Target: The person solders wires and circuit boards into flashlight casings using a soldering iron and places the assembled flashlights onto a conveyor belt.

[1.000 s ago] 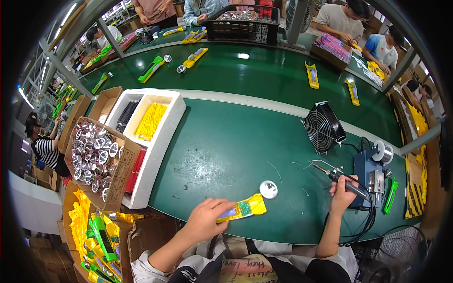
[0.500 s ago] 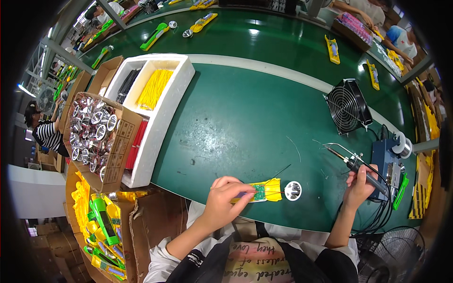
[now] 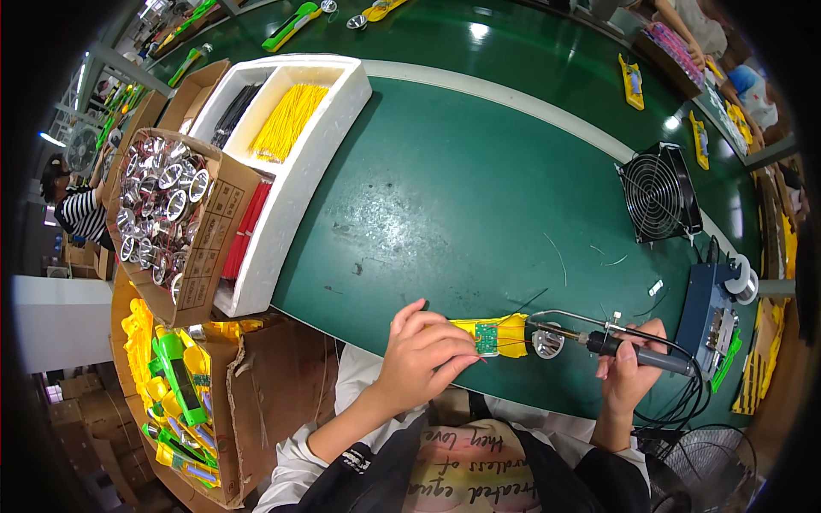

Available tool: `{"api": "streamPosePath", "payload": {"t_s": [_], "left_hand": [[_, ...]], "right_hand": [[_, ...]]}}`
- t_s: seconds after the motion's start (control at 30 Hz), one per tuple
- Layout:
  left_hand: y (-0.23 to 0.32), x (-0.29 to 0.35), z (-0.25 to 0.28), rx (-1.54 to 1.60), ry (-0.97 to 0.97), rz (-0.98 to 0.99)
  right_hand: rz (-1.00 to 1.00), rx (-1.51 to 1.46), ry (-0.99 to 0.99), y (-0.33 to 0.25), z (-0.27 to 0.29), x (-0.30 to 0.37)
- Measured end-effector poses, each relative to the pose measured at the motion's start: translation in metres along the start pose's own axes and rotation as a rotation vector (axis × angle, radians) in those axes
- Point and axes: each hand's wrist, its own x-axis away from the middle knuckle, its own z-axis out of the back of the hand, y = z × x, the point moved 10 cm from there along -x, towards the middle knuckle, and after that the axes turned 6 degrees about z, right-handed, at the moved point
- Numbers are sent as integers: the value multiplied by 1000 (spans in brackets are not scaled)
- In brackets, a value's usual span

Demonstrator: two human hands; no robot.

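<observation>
My left hand [image 3: 425, 352] covers one end of a yellow plastic housing [image 3: 513, 346] near the front edge of the bench. Its thumb and forefinger are pinched together on a thin red wire [image 3: 482, 359], whose end pokes out past the fingertips. Inside the housing is a green circuit board [image 3: 487, 339] with fine wires on it. A round silver reflector cup [image 3: 547, 341] lies beside the housing. My right hand [image 3: 631, 368] is wrapped round a soldering iron [image 3: 641, 355] with a bent metal feed tube; its tip reaches over the reflector toward the board.
A white foam box [image 3: 316, 167] of black, yellow and red wires stands left, with a carton [image 3: 218, 231] of reflectors beside it. Below is a carton [image 3: 227, 410] of yellow and green housings. A black fan [image 3: 658, 195] and a blue soldering station [image 3: 705, 299] stand right.
My right hand has brought the soldering iron left and down to the board. My left hand's fingers have shifted to the board's near edge. The whole view has shifted a little.
</observation>
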Motion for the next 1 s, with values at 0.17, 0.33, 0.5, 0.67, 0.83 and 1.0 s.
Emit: {"api": "streamPosePath", "payload": {"t_s": [0.17, 0.33, 0.5, 0.67, 0.83, 1.0], "left_hand": [[-1, 4, 2, -3, 59, -26], [7, 10, 8, -117, 200, -60], [5, 9, 6, -88, 179, 6], [0, 8, 8, -30, 157, 96], [-2, 4, 8, -28, 160, 142], [-2, 3, 7, -29, 144, 147]], "right_hand": [[-75, -24, 12, 6, -4, 7], [-103, 9, -23, 9, -9, 12], [-142, -3, -72, 13, -20, 17], [-205, -6, -86, 23, -25, 22], [-211, 66, -102, 26, -29, 23], [-221, 48, -149, 25, -35, 24]]}}
